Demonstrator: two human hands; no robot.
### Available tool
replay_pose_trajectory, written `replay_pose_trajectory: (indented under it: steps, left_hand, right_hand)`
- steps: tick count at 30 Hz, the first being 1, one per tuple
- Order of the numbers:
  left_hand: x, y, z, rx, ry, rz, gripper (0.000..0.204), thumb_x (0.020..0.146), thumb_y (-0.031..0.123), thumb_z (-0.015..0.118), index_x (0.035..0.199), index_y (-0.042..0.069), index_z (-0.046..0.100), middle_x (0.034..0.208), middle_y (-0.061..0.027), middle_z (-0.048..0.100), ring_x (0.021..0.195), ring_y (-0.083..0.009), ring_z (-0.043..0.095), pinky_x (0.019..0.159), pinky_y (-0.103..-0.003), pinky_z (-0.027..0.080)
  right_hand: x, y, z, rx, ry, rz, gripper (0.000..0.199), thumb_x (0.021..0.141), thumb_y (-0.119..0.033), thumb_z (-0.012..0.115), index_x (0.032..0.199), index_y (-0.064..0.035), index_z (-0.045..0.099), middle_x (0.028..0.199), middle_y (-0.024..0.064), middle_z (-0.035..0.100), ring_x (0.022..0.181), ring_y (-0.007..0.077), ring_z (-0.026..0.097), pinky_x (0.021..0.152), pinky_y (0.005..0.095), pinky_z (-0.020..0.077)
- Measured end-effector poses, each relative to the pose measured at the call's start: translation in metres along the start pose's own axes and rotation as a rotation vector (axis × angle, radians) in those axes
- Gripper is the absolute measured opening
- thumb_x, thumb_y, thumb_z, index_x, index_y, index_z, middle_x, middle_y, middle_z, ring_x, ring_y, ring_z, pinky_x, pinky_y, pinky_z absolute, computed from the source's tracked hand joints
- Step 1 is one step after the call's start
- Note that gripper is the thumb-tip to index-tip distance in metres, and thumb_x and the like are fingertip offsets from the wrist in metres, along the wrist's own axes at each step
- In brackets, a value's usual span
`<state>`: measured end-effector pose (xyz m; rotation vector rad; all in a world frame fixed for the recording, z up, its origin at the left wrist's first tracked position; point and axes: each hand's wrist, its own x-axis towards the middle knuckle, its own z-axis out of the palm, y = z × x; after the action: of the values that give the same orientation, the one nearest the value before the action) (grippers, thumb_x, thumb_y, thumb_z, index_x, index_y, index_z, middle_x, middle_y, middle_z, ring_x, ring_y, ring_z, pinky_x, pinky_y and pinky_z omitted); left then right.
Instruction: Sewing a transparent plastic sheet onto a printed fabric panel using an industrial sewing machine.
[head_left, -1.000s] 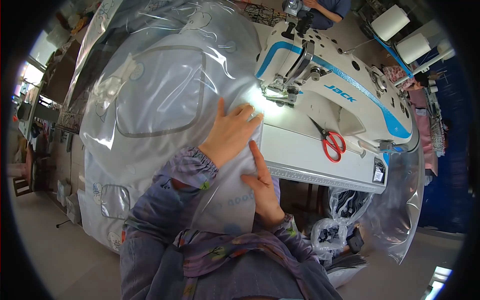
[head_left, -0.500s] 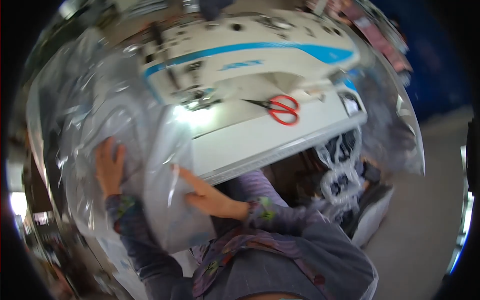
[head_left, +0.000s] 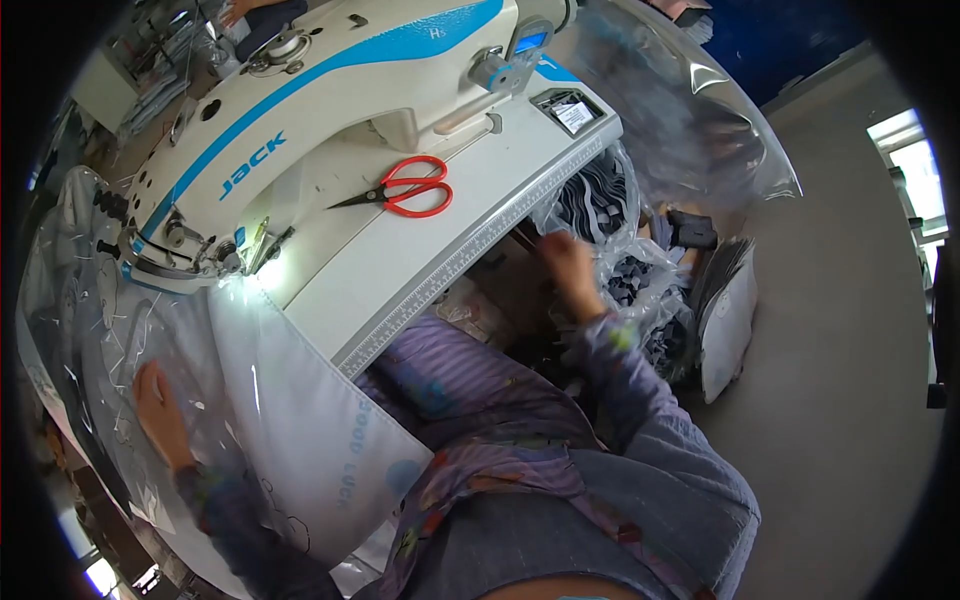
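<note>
Head view, right hand (head_left: 572,272) now reaching into bag of fabric pieces (head_left: 620,230), grip unclear, left hand (head_left: 160,400) flat on clear plastic sheet (head_left: 90,330)

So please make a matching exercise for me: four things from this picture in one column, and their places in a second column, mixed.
Things:
1. scissors
2. left hand
3. right hand
4. sewing machine

Places:
A. flat on the clear plastic sheet, left of the table
B. reaching under the table's right end, at the bag of dark fabric pieces
C. standing along the back of the white table
D. lying on the table, in front of the machine

Pairs: 1-D, 2-A, 3-B, 4-C
</note>
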<state>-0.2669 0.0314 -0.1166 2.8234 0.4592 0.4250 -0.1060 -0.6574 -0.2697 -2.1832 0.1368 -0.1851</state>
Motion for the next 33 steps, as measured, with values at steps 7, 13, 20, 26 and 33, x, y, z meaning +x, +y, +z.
replay_pose_trajectory:
  steps: [7, 13, 20, 26, 33]
  left_hand:
    - [-0.077, 0.251, 0.006, 0.038, -0.064, 0.114, 0.05, 0.095, 0.03, 0.066, 0.135, 0.001, 0.054, 0.12, -0.0162, 0.059, 0.103, -0.0355, 0.062, 0.088, -0.043, 0.051]
    - [-0.105, 0.282, 0.016, -0.019, -0.175, 0.116, 0.055, 0.092, 0.027, 0.069, 0.137, 0.002, 0.051, 0.114, -0.0162, 0.057, 0.1, -0.0354, 0.062, 0.084, -0.045, 0.051]
    - [-0.142, 0.254, 0.014, 0.223, -0.147, 0.002, 0.046, 0.088, 0.004, 0.06, 0.134, 0.005, 0.055, 0.111, -0.0131, 0.059, 0.09, -0.0331, 0.066, 0.073, -0.042, 0.054]
    - [-0.116, 0.272, -0.039, 0.114, -0.022, -0.004, 0.032, 0.082, -0.001, 0.059, 0.114, 0.004, 0.064, 0.099, -0.0117, 0.056, 0.084, -0.0294, 0.065, 0.069, -0.04, 0.054]
    - [-0.057, 0.291, -0.073, 0.234, 0.25, 0.096, 0.012, 0.075, 0.0, 0.062, 0.086, 0.002, 0.058, 0.092, -0.0115, 0.053, 0.082, -0.0294, 0.061, 0.07, -0.039, 0.054]
  right_hand:
    - [0.074, 0.099, -0.075, -0.883, 0.106, 0.337, 0.041, 0.076, -0.048, 0.076, 0.093, -0.0116, 0.075, 0.103, 0.0162, 0.074, 0.101, 0.039, 0.068, 0.082, 0.0492, 0.0521]
    - [0.079, 0.118, -0.113, -0.667, 0.003, 0.094, 0.033, 0.089, -0.037, 0.063, 0.094, -0.006, 0.075, 0.089, 0.0263, 0.069, 0.088, 0.0459, 0.067, 0.078, 0.053, 0.0519]
    - [0.08, -0.064, -0.148, -0.232, -0.05, -0.031, 0.024, 0.093, -0.02, 0.068, 0.094, 0.0044, 0.071, 0.072, 0.0007, 0.062, 0.065, 0.0079, 0.051, 0.059, 0.0275, 0.042]
    - [0.049, -0.18, -0.054, 0.287, -0.363, -0.241, 0.027, 0.101, -0.014, 0.06, 0.124, -0.0011, 0.063, 0.109, 0.0038, 0.067, 0.096, 0.0128, 0.063, 0.081, 0.0279, 0.0514]
    - [-0.153, -0.333, 0.171, 0.642, -1.401, -0.714, 0.039, 0.098, -0.014, 0.056, 0.135, -0.0017, 0.053, 0.133, 0.0179, 0.057, 0.129, 0.0257, 0.052, 0.106, 0.0383, 0.0421]
